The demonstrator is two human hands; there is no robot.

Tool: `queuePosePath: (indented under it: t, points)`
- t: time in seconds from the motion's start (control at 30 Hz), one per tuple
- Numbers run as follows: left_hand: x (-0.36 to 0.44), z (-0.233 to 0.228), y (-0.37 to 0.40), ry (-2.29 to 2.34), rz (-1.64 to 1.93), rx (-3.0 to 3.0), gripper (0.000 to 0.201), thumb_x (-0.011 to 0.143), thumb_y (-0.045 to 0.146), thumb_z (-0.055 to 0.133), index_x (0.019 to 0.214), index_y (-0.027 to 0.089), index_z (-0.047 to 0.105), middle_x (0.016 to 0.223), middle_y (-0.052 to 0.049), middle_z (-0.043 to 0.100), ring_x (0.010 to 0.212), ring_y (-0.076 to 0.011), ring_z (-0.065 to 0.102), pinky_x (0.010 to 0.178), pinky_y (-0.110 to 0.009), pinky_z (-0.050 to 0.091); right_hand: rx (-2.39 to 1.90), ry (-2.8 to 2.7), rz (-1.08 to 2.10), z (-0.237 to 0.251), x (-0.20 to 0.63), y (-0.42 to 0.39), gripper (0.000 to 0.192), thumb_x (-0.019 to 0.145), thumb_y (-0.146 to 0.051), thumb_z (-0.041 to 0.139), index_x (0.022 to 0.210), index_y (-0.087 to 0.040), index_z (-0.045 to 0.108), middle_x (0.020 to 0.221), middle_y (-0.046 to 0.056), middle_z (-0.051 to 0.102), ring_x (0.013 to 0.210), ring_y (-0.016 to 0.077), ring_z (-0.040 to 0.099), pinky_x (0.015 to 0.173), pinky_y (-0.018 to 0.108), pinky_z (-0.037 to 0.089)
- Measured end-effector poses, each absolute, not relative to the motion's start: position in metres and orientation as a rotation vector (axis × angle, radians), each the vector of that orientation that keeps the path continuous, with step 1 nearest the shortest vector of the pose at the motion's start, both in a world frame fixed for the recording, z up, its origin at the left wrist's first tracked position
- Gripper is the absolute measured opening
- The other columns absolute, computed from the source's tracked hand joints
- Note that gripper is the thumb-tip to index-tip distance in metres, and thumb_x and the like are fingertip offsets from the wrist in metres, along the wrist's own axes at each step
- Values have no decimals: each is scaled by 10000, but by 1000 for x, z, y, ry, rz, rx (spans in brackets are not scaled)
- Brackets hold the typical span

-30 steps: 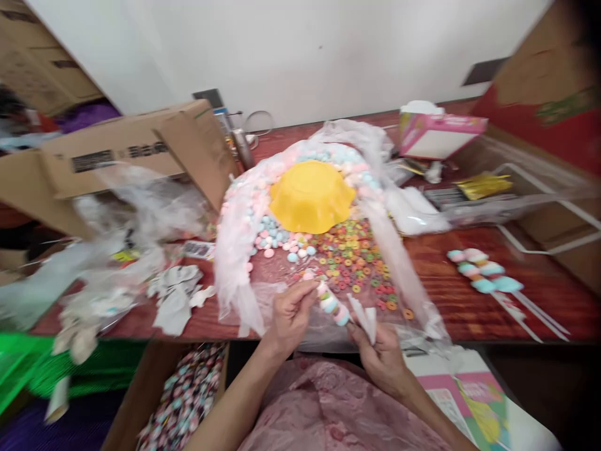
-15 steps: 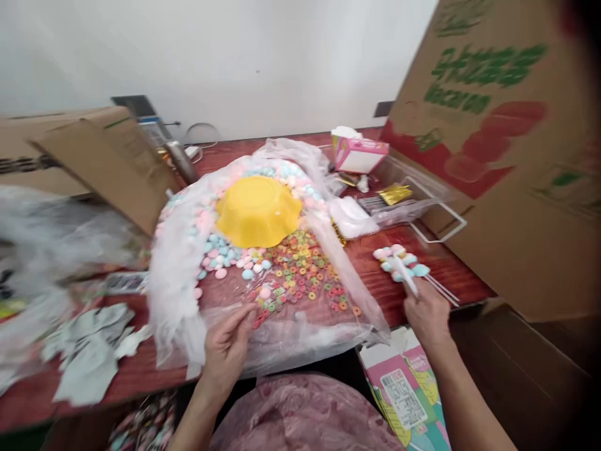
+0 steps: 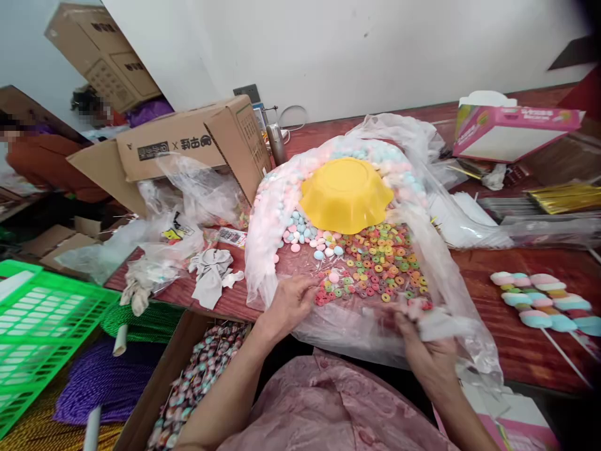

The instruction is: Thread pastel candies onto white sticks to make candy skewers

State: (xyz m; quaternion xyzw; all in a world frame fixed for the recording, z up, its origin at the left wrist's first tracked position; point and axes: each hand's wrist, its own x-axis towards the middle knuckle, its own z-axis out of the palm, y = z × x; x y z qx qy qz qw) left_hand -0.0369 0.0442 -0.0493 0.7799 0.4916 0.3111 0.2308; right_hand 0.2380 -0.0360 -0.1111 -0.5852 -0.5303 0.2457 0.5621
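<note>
My left hand (image 3: 290,308) is over the near edge of a clear plastic sheet (image 3: 338,319), fingertips pinched together beside ring-shaped candies (image 3: 385,260); what they hold, if anything, is hidden. My right hand (image 3: 429,354) is low at the sheet's right side, closed on a blurred white object (image 3: 446,326) that I cannot identify. Pink, white and blue round sweets (image 3: 305,230) lie behind the rings, around an upturned yellow bowl (image 3: 347,194). Candy skewers (image 3: 547,300) of pastel sweets and rings lie on the table to the right.
An open cardboard box (image 3: 178,150) stands back left, with crumpled plastic before it. A grey cloth (image 3: 211,272) lies on the table's left. A green basket (image 3: 56,319) and a box of wrapped sweets (image 3: 201,376) are below. A pink carton (image 3: 511,128) is back right.
My right hand has moved left from the candy skewers to the plastic sheet's near edge; the skewers lie on the table. My left hand stays pinched near the rings. The view has turned left.
</note>
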Motion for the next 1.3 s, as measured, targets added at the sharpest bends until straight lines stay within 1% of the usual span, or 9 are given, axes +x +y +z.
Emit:
queuePosePath:
  t: [0.13, 0.27, 0.4, 0.53, 0.63, 0.83, 1.07, 1.17, 1.3]
  points:
    - [-28, -39, 53, 1333, 599, 2303, 204, 905, 191, 543, 929, 173, 745, 906, -81, 755, 852, -206, 676, 807, -319, 518, -1325, -1233, 702, -121, 218, -28, 236, 859, -413, 677, 888, -195, 763, 858, 78, 767, 809, 241, 726, 813, 400, 605]
    - [-23, -24, 87, 1448, 438, 2364, 226, 899, 232, 539, 762, 169, 707, 784, -70, 704, 792, -207, 643, 788, -312, 482, -1323, -1164, 747, -120, 225, -28, 256, 841, -432, 690, 815, -183, 746, 678, 43, 713, 570, 178, 640, 590, 315, 582]
    - [-15, -23, 132, 1560, 339, 2332, 214, 833, 209, 572, 633, 165, 632, 746, -85, 668, 786, -245, 637, 788, -348, 477, -1362, -1197, 732, -123, 224, -27, 287, 857, -438, 663, 761, -174, 721, 661, 33, 686, 483, 140, 546, 464, 269, 480]
    - [-8, -36, 147, 1508, 336, 2336, 96, 722, 82, 582, 693, 148, 645, 852, -114, 685, 865, -261, 639, 821, -354, 479, -1382, -1259, 665, -124, 223, -27, 309, 859, -447, 652, 720, -179, 717, 616, 32, 658, 583, 197, 622, 504, 288, 494]
    - [-11, -43, 140, 1426, 366, 2308, 148, 673, 49, 578, 723, 151, 673, 782, -58, 690, 786, -209, 636, 767, -300, 486, -1377, -1304, 589, -122, 224, -27, 297, 860, -436, 649, 715, -188, 726, 619, 37, 671, 629, 218, 657, 555, 307, 532]
    - [-17, -43, 151, 1509, 615, 2175, 256, 827, 148, 516, 997, 135, 707, 941, -57, 724, 802, -159, 638, 750, -276, 494, -1300, -1443, 415, -117, 222, -25, 187, 868, -319, 648, 750, -206, 740, 684, 34, 735, 600, 203, 690, 542, 276, 554]
    - [-10, -47, 168, 1380, 581, 2237, 170, 778, 125, 575, 663, 152, 697, 787, -49, 677, 798, -175, 609, 825, -308, 472, -1231, -1514, 369, -114, 221, -26, 141, 888, -243, 623, 830, -213, 748, 710, 10, 735, 598, 186, 697, 532, 249, 552]
    - [-10, -50, 164, 1351, 562, 2257, 223, 797, 106, 529, 658, 158, 695, 838, -61, 676, 833, -176, 605, 856, -313, 464, -1222, -1482, 357, -117, 223, -27, 128, 880, -235, 639, 826, -217, 753, 743, 15, 751, 627, 189, 707, 568, 253, 565]
    - [-11, -54, 166, 1402, 568, 2213, 182, 805, 115, 543, 819, 155, 719, 869, -42, 703, 836, -165, 625, 834, -289, 482, -1276, -1433, 455, -126, 226, -30, 166, 887, -299, 640, 810, -210, 758, 647, 16, 701, 504, 163, 621, 492, 256, 518]
